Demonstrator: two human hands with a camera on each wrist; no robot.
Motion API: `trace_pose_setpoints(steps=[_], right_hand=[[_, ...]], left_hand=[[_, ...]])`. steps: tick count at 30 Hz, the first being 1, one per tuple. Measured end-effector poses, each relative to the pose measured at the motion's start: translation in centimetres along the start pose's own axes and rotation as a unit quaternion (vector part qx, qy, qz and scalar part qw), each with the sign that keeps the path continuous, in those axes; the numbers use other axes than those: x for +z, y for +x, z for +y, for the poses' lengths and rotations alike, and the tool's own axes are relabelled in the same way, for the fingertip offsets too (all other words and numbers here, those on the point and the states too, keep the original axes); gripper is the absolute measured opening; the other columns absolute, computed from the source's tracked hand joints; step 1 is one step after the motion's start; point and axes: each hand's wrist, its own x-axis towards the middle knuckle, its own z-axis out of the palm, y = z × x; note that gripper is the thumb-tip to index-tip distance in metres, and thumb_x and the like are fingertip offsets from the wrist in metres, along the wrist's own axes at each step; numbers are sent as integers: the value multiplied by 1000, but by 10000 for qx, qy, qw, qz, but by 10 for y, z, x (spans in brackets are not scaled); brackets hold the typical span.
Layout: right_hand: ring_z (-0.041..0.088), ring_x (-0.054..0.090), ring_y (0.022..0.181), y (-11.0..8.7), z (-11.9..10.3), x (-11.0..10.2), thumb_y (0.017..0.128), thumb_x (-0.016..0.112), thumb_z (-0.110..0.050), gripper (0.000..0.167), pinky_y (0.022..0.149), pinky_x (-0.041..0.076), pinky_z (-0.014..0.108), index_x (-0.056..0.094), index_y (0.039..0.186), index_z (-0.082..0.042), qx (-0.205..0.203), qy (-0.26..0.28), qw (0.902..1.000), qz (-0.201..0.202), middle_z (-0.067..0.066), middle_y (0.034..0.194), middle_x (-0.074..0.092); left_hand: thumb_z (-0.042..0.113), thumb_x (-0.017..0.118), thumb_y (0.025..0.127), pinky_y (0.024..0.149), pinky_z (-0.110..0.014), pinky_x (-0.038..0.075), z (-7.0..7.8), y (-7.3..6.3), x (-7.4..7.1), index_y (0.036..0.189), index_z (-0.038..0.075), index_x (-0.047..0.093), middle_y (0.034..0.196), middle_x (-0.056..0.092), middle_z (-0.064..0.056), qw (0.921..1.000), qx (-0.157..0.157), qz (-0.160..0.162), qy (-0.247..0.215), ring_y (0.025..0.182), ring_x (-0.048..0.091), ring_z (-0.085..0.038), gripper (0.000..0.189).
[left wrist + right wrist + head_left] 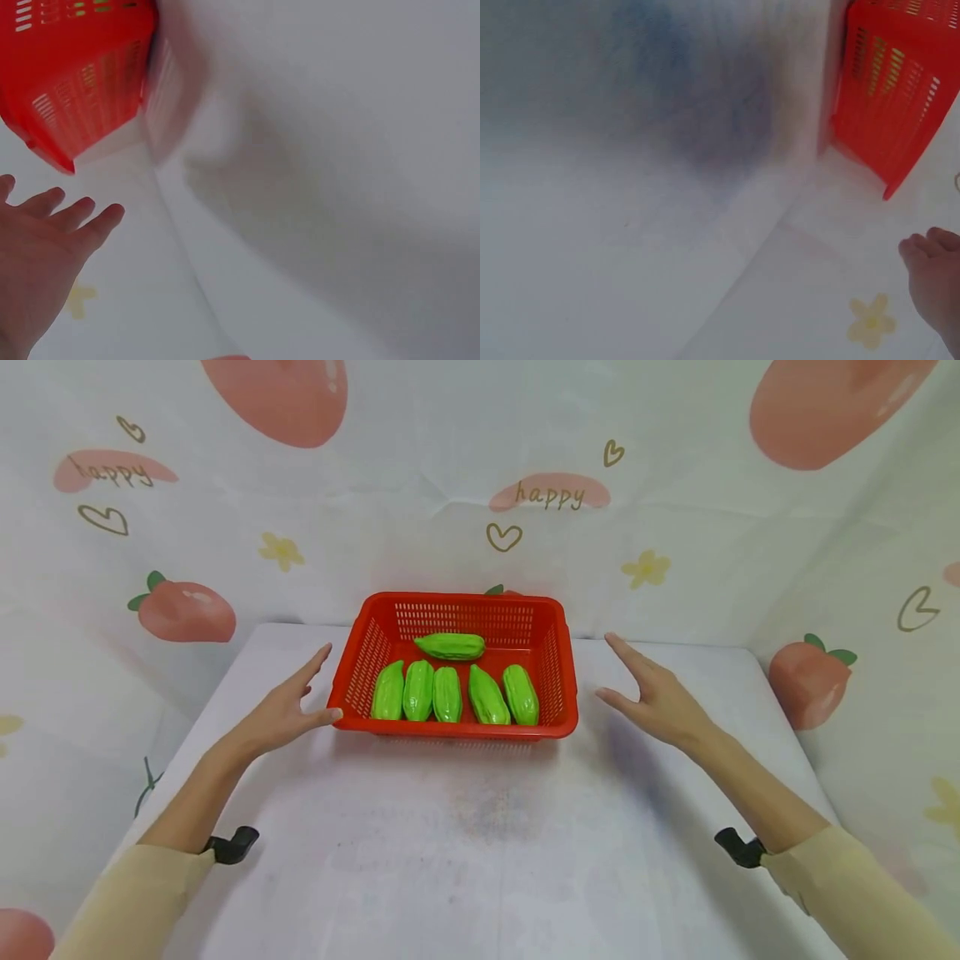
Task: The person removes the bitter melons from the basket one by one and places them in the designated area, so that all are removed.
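Note:
A red slotted plastic basket (453, 729) stands toward the back of the white table, with several green ridged vegetables that look like bitter melons (447, 695) inside. Most of them lie side by side along the front; one bitter melon (452, 646) lies crosswise behind. At the basket's left side my left hand (281, 710) has its fingers spread, thumb right at the rim in the head view. My right hand (660, 697) is off the basket's right side, fingers extended and a gap between them and the rim. Both wrist views show the basket's outer wall (97, 97) beyond the fingers.
The white table (480, 843) reaches back to a hanging cloth (420, 460) printed with peaches, hearts and yellow flowers. That cloth also rises along the left and right sides. Black wrist straps (232, 845) stick out near both sleeves.

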Motion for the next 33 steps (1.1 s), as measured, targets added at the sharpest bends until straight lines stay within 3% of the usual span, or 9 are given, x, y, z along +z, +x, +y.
trace_pose_setpoints(steps=[8,12,16,25,33], right_hand=[[34,50,132,15,-14,10,89,76,-20,82,100,47,50,30,157,-22,-302,776,9965,114,11,154,41],[32,52,130,21,-22,14,88,76,-12,79,99,48,46,35,155,-17,-540,1096,9924,106,12,151,46],[34,54,128,29,-29,19,88,74,-8,76,97,49,46,37,154,-12,-687,1469,9867,-74,15,148,48],[37,53,129,39,-41,28,91,72,-13,77,99,48,47,33,156,-19,-143,1577,9843,-776,8,155,40],[35,55,127,55,-57,37,88,75,-13,81,96,51,48,32,156,-16,174,1193,9884,-927,11,150,46]], left_hand=[[34,67,93,106,-62,36,5,23,12,161,27,-1,163,17,-17,9974,226,-19,-686,145,22,-43,97],[34,67,93,99,-60,44,8,28,16,160,29,-3,160,22,-19,9961,90,-74,-878,140,31,-43,97],[37,68,92,97,-60,46,9,31,20,160,29,-4,159,23,-21,9971,-15,-36,-757,130,40,-42,99],[40,72,88,102,-61,41,8,39,27,160,23,-4,161,18,-24,9981,-103,-62,-610,127,41,-43,106],[35,72,89,104,-59,40,4,39,30,160,22,-6,162,14,-21,9946,7,-63,-1039,131,38,-42,106]])
